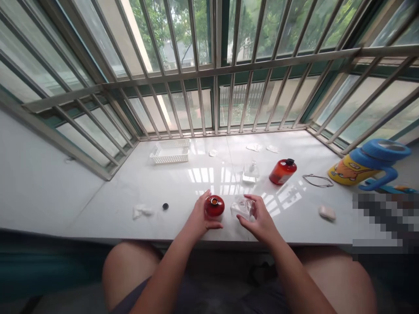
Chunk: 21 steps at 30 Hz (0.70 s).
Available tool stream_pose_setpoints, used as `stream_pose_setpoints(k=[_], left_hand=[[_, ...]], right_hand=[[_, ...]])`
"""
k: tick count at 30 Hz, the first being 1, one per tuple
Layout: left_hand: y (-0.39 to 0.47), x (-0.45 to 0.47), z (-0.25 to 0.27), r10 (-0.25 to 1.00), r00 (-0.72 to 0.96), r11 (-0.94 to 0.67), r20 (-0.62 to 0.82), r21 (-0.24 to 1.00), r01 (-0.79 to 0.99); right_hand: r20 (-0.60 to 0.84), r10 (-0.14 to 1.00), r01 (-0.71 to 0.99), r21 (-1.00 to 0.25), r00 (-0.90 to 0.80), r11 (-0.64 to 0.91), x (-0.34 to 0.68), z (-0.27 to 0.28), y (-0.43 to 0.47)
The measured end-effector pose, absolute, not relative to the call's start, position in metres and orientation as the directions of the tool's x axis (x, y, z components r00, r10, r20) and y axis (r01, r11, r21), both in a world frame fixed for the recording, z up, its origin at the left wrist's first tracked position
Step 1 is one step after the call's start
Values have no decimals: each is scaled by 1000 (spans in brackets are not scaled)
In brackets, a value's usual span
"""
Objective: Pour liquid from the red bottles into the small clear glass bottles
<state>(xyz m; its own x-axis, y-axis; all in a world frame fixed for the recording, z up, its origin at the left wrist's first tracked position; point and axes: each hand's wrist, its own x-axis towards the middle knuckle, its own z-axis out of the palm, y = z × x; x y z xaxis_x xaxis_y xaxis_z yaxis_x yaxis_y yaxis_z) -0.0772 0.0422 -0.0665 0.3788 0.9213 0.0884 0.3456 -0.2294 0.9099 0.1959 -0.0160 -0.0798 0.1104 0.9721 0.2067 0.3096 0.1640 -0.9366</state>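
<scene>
My left hand [198,217] is wrapped around an uncapped amber bottle [215,210] near the counter's front edge. The bottle stands upright with its open mouth facing up. Just to its right, my right hand [260,218] has its thumb and fingers closed on a clear glass bottle [240,206]. The two bottles stand close together but apart. A small black cap [165,206] lies on the counter left of my left hand. Beyond my right hand stands another clear glass bottle [250,174], and right of it an amber bottle [282,172] wearing a black cap.
A white perforated basket [170,152] sits at the back left of the white counter [108,209]. Crumpled tissue [142,211] lies at the left. A cord loop [317,180], a pale soap-like lump [327,213] and a blue-and-yellow flask [356,163] are at the right. Barred windows enclose the back.
</scene>
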Motion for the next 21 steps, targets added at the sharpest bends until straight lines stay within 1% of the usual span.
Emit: stream_pose_setpoints(k=[3,6,8,10,12,13,15,18,20,21], left_hand=[[46,-109,-61,904,409,-349,124,767,539],[51,-151,-53,924,333,-373,189,640,671],[56,-177,-49,948,226,-314,223,559,767],[62,-197,-49,964,139,-232,226,464,855],[68,-210,-51,975,109,-177,192,385,906],[71,-214,-53,980,108,-163,166,366,916],[76,-219,-55,986,108,-147,123,368,918],[79,-215,-53,991,64,-108,115,426,898],[76,-204,-46,996,-22,-26,83,530,848],[73,-195,-41,996,-75,27,52,618,786]], right_hand=[[241,963,438,-883,122,166,209,-88,-15],[235,963,511,-849,133,136,219,-95,-16],[278,948,538,-829,156,154,221,-99,-17],[345,923,557,-806,170,199,221,-102,-17],[407,895,576,-782,180,239,220,-101,-17],[434,882,586,-769,184,256,219,-100,-18],[477,857,606,-746,197,276,218,-94,-20],[528,815,629,-723,239,284,215,-81,-28],[575,774,639,-706,265,305,210,-70,-36],[600,753,640,-696,271,325,206,-63,-40]])
